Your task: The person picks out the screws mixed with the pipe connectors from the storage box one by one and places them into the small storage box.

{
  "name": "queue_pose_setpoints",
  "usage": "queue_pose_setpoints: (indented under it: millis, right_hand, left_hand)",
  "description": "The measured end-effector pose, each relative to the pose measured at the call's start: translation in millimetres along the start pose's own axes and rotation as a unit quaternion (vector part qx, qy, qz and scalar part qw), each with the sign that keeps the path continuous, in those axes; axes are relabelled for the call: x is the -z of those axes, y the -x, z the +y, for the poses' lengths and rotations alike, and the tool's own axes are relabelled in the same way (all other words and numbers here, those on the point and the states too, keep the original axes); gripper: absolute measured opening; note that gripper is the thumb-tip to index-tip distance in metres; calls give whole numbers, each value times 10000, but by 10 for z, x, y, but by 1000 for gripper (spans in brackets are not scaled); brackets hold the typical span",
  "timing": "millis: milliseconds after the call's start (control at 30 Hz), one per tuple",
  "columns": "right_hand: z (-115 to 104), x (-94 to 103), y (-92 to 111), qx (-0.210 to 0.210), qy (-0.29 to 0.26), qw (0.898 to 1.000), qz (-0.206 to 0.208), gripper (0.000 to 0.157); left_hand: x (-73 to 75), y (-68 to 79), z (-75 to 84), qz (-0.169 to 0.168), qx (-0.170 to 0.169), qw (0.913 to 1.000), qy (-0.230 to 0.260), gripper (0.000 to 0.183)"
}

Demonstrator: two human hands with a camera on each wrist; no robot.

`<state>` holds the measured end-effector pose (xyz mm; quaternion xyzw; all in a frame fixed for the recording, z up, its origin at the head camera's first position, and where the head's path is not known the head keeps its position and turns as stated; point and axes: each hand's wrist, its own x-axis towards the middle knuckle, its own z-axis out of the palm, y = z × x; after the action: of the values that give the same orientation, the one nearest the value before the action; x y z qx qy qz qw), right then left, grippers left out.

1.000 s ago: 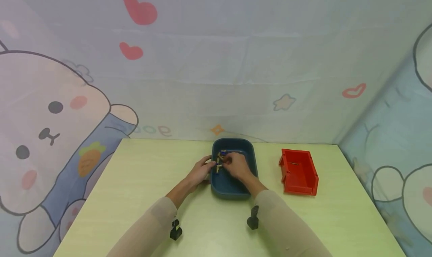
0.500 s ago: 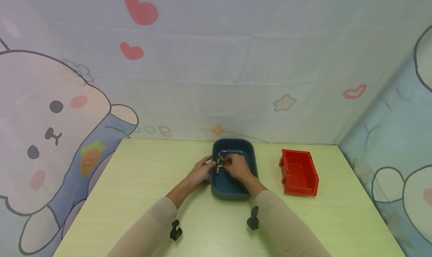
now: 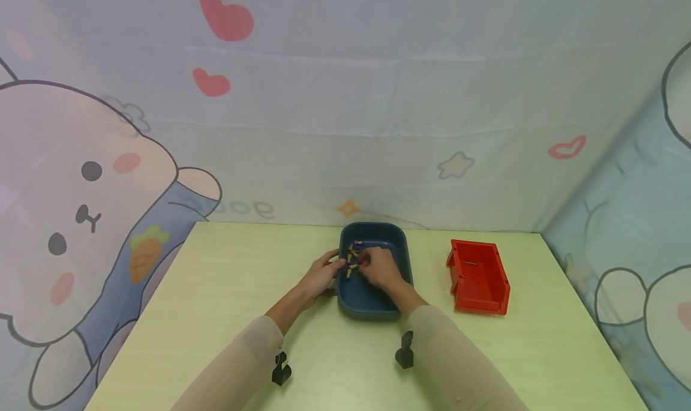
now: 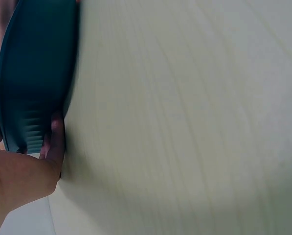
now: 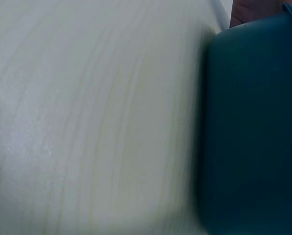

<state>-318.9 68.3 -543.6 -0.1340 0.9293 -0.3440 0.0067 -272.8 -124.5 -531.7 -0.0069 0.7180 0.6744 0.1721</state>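
Observation:
A dark blue plastic bin [image 3: 372, 297] stands at the back middle of the table. Along its left side lie several small brass-coloured and blue pieces [image 3: 352, 261], too small to name. My left hand [image 3: 320, 276] grips the bin's left wall, thumb over the rim; in the left wrist view, the left hand [image 4: 31, 169] has fingers against the bin's outside. Inside the bin, my right hand [image 3: 380, 267] has curled fingers with their tips at the small pieces. Whether it pinches one is hidden. The right wrist view shows mostly the bin's outer wall [image 5: 253, 127].
A red open-front bin [image 3: 477, 285] stands to the right of the blue one, with a thin short piece [image 3: 471, 262] inside. The pale wooden table [image 3: 216, 303] ends at a printed cloth backdrop [image 3: 324, 129]. A black wrist mount [image 3: 282, 369] hangs at the left cuff.
Some small pieces have shifted slightly at the right fingertips. Both hands and the two bins stay nearly where they were.

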Motion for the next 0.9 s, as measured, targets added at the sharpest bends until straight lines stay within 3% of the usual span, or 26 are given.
queue_pose_setpoints:
  millis: [600, 900]
  right_hand:
    - [-8, 24, -2, -4, -54, 9999, 131, 11]
    - [9, 5, 2, 27, -61, 9993, 365, 19]
  left_hand:
    - [-6, -19, -11, 43, 13, 10000, -31, 57]
    - [-3, -7, -16, 31, 27, 10000, -5, 58]
